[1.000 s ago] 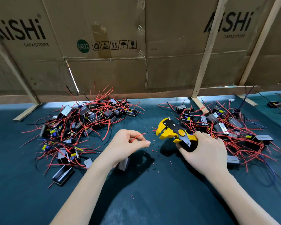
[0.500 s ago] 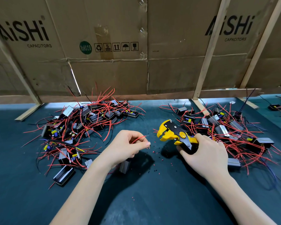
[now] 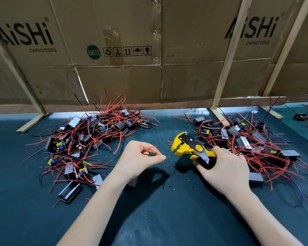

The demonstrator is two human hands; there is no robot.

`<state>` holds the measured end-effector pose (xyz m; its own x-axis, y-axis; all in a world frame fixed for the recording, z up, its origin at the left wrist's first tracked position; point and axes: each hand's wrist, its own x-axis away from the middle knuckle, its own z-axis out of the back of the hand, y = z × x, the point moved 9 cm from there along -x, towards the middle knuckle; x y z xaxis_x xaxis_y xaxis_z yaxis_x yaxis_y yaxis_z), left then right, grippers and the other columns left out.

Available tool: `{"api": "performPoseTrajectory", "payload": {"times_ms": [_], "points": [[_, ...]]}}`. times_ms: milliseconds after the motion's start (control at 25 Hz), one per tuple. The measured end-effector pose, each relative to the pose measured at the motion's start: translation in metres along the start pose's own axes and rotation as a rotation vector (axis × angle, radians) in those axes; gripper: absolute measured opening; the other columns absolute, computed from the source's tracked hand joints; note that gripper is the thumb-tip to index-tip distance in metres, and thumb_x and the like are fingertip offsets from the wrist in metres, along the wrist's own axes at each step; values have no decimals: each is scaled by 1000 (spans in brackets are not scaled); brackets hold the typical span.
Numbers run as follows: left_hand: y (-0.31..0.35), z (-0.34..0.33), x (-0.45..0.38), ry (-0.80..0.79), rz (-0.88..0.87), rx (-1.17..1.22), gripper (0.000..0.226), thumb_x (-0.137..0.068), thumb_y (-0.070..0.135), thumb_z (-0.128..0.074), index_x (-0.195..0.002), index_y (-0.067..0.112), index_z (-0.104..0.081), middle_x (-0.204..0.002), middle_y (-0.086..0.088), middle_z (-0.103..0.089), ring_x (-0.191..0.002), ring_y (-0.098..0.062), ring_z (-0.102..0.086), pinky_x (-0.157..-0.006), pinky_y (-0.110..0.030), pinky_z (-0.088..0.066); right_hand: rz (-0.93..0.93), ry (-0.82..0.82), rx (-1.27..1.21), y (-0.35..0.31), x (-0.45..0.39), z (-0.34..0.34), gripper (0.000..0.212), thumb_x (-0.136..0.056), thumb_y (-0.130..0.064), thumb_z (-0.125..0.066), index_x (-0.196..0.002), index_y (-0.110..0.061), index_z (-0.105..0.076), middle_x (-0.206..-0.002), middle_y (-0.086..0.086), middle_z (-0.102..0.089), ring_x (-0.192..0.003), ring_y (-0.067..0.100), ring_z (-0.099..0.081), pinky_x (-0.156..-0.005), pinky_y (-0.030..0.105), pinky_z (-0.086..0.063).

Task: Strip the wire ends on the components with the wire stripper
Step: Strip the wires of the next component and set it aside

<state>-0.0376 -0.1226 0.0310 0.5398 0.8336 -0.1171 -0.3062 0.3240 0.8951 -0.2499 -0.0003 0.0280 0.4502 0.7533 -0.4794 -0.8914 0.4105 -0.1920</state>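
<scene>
Both forearms reach in from the lower edge toward the middle of the dark green bench (image 3: 158, 219). The left hand (image 3: 137, 160) comes from 7 o'clock, held just above the surface with its back to the camera; its fingers are curled, thumb and forefinger pinching a red wire (image 3: 150, 148) and a black wire (image 3: 147, 154) whose ends point toward 3 o'clock. Under that wrist a grey component (image 3: 132, 181) peeks out, mostly hidden.

The right hand (image 3: 224, 167) comes from 5 o'clock, its fingers wrapped tight around the handles of the one wire stripper (image 3: 190, 147), yellow and black. The tool's jaws stand open and point toward 9 o'clock, just apart from the wire ends, with a gap between them.

Two heaps of components lie on the bench: the left pile (image 3: 89, 139) at 10 o'clock of the hands and the right pile (image 3: 242, 139) at 2 o'clock, each a tangle of red and black leads too dense to count. Small bits of insulation (image 3: 169, 166), red and black, are scattered between and below the hands. Behind stands a cardboard wall (image 3: 132, 77) with four pale wooden struts (image 3: 226, 68) leaning against it.
</scene>
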Motion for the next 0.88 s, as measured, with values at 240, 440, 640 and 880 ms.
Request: {"api": "performPoseTrajectory", "payload": {"times_ms": [240, 440, 640, 880], "points": [[-1, -2, 1, -24, 128, 129, 26, -89, 39, -66, -80, 15, -61, -56, 5, -30, -45, -9, -26, -43, -17, -22, -8, -14, 0, 1, 0, -1, 47, -72, -68, -63, -74, -23, -49, -68, -12, -45, -74, 23, -60, -67, 34, -24], [8, -20, 4, -149, 155, 267, 23, -100, 8, -44, -78, 12, -43, -53, 8, -32, -40, -4, -26, -40, -14, -17, -1, 22, 40, 0, 0, 0, 49, -71, -66, -64, -76, -20, -51, -72, -7, -53, -76, 26, -60, -69, 36, -28], [13, -37, 10, -263, 61, 164, 19, -102, 9, -45, -86, 9, -54, -57, 5, -38, -46, -8, -28, -45, -17, -23, 22, 93, 87, -5, 1, 3, 54, -64, -59, -75, -81, -12, -56, -75, 3, -59, -77, 31, -60, -72, 40, -32], [11, -37, 10, -245, 23, 79, 21, -101, 11, -47, -85, 9, -59, -56, 3, -53, -49, -15, -46, -50, -20, -40, 41, 159, 85, -10, 4, 7, 57, -59, -55, -82, -79, -9, -55, -72, 5, -57, -71, 32, -58, -69, 40, -34]]}}
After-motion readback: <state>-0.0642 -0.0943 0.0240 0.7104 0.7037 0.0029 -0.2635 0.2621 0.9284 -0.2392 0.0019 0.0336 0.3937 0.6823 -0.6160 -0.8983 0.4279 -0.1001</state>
